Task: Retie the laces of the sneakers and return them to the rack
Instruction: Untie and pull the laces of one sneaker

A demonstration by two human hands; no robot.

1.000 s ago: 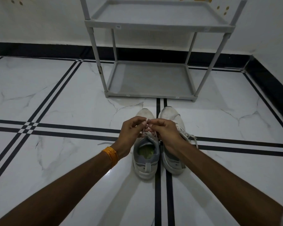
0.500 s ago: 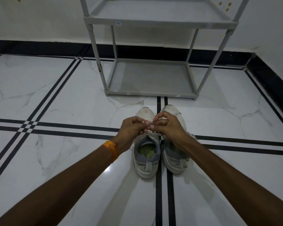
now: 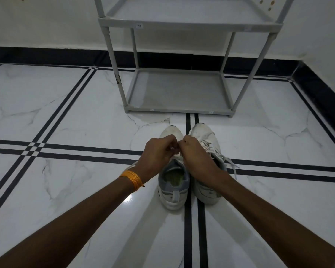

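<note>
Both grips were pinched shut on the laces (image 3: 177,156) of the left sneaker (image 3: 173,182): my left hand (image 3: 159,151) and right hand (image 3: 194,153) met knuckle to knuckle above its tongue. I saw the pair standing side by side on the marble floor (image 3: 66,117), toes toward the grey rack (image 3: 180,89), just in front of its bottom shelf. They were white with grey heel collars and a greenish insole. The right sneaker (image 3: 209,171) had its laces trailing loose down its outer side. An orange band (image 3: 132,178) circled my left wrist.
</note>
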